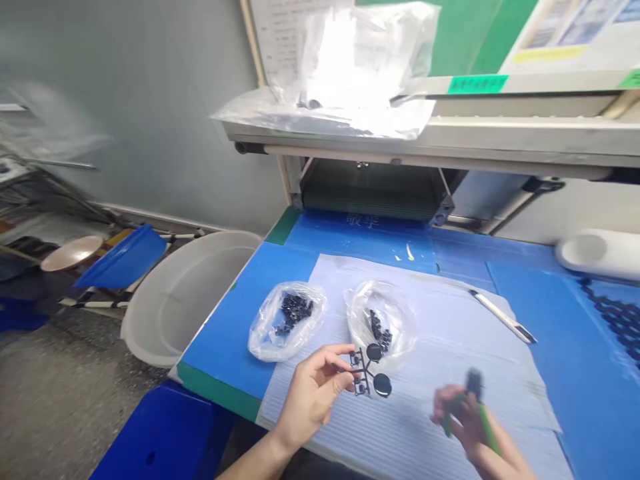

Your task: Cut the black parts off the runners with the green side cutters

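Two faint Chinese characters, seemingly "敏孚", stand on the blue board [367,230] below the conveyor; the posted papers stay unreadable.

Factory assembly station, likely plastics moulding. Small conveyor belt [373,190] at upper centre feeds onto a blue corrugated-sheet tabletop [240,320]. Clear bags of small black moulded parts [287,320] at centre. White plastic tub [185,293] at left. Printed work sheets [283,33] posted top centre.

- Sprue [369,371]: black plastic frame with two round discs and small parts, pinched at its left edge, held just above the worktop.
- Cutters [475,407]: green-handled, blurred, gripped upright.
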Action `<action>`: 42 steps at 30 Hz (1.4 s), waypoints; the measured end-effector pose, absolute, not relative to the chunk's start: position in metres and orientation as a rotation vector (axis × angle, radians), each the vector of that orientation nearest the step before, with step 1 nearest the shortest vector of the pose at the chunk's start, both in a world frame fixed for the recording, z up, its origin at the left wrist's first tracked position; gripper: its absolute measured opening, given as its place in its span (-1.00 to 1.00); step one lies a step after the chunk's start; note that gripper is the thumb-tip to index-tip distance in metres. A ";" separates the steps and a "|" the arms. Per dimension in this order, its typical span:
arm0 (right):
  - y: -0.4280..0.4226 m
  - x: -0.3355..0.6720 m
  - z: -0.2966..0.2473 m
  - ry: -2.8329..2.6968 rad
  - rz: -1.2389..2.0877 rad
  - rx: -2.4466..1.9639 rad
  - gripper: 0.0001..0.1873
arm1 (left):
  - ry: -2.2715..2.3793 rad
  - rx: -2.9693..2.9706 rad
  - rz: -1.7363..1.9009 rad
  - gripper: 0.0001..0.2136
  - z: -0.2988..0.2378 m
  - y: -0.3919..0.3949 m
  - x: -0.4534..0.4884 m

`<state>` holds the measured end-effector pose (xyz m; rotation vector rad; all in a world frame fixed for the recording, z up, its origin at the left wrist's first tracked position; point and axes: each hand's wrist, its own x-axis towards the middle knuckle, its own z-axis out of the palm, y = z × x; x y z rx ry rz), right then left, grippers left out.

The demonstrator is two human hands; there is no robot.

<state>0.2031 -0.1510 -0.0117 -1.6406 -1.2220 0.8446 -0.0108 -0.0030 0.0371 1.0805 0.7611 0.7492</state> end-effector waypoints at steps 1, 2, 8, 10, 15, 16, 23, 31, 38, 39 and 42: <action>-0.145 0.196 -0.008 -1.282 0.833 -1.636 -0.59 | 0.759 1.089 0.728 -0.83 0.040 -0.006 -0.012; -0.137 0.189 -0.003 -1.381 0.810 -1.643 -0.55 | 0.757 1.095 0.715 -0.84 0.042 -0.008 -0.013; -0.097 0.155 0.021 -1.696 0.684 -1.682 -0.61 | 0.677 1.106 0.690 -0.92 0.043 -0.018 -0.017; -0.094 0.151 0.025 -1.722 0.692 -1.656 -0.64 | 0.672 1.092 0.692 -0.92 0.041 -0.019 -0.018; -0.094 0.151 0.027 -1.736 0.709 -1.634 -0.69 | 0.667 1.061 0.691 -0.92 0.037 -0.019 -0.020; -0.094 0.150 0.026 -1.735 0.715 -1.635 -0.68 | 0.665 1.049 0.688 -0.92 0.036 -0.019 -0.020; -0.091 0.151 0.022 -1.787 0.596 -1.695 -0.68 | 0.653 1.014 0.691 -0.94 0.031 -0.019 -0.021; -0.089 0.150 0.019 -1.885 0.347 -1.701 -0.72 | 0.742 1.037 0.660 -0.90 0.037 -0.013 -0.025; -0.085 0.144 0.019 -1.804 0.589 -1.668 -0.66 | 0.708 1.020 0.690 -0.86 0.037 -0.013 -0.026; -0.085 0.144 0.019 -1.794 0.601 -1.672 -0.66 | 0.701 1.012 0.686 -0.86 0.037 -0.013 -0.026; -0.086 0.145 0.019 -1.772 0.586 -1.690 -0.66 | 0.686 0.985 0.682 -0.86 0.036 -0.014 -0.025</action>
